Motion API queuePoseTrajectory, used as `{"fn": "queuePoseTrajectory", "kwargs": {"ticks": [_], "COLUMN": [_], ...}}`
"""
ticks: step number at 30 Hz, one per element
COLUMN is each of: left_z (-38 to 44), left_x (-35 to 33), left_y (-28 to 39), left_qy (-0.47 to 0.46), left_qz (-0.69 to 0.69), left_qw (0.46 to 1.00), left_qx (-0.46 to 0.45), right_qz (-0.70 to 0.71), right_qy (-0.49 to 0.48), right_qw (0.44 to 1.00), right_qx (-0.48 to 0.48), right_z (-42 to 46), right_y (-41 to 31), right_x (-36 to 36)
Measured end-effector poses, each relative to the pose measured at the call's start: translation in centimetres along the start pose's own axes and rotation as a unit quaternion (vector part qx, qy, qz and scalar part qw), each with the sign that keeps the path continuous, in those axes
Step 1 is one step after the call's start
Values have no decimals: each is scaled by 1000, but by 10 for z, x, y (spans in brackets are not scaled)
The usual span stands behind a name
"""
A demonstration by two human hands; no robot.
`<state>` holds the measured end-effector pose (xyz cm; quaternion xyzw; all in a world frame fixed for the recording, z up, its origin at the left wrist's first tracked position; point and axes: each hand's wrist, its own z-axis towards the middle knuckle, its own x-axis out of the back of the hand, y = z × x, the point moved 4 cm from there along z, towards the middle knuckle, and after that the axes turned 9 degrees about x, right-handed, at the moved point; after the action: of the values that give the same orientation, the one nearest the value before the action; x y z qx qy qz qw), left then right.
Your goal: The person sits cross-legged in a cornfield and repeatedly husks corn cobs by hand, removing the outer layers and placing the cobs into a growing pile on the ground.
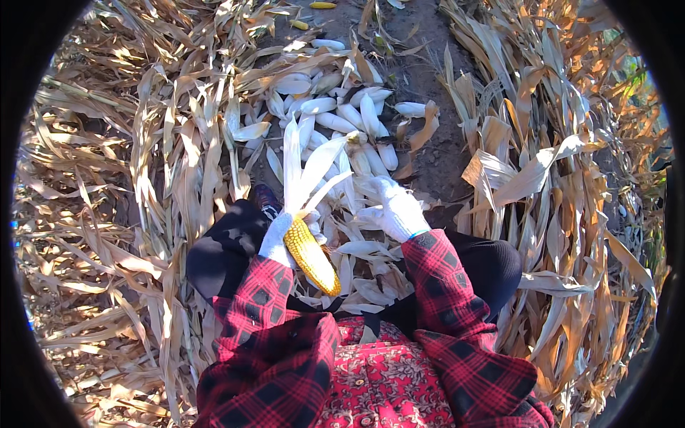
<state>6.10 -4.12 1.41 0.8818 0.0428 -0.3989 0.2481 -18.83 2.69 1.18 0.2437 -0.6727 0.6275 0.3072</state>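
Observation:
An ear of yellow corn (312,257) lies in my left hand (283,238), which wears a white glove and grips it near its base. The kernels are bare, and pale husk leaves (305,166) peeled back from the ear point away from me. My right hand (395,208), also gloved in white, is to the right, apart from the ear, over loose husks. Its fingers are partly spread, and nothing shows in it. Beyond both hands lies a heap of ears in white husks (334,122).
Dry corn stalks and leaves lie in thick rows at the left (155,214) and the right (556,214). Loose husks (369,249) cover the ground between my bent legs. Bare soil (428,69) shows beyond, with a husked yellow ear (322,5) at the far edge.

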Motion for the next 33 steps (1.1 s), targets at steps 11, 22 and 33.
{"fn": "queuePoseTrajectory", "kwargs": {"ticks": [11,22,33], "left_z": [8,21,10], "left_x": [-8,-29,-15], "left_y": [-23,-45,-1], "left_qy": [-25,70,105], "left_qz": [14,324,134], "left_qw": [998,936,978], "left_qx": [55,-117,-119], "right_qz": [571,744,769], "right_qy": [-113,149,-16], "right_qw": [806,604,627], "right_qx": [-103,-242,-126], "right_z": [-3,2,-1], "right_y": [-75,-29,-20], "right_x": [-43,-58,-81]}}
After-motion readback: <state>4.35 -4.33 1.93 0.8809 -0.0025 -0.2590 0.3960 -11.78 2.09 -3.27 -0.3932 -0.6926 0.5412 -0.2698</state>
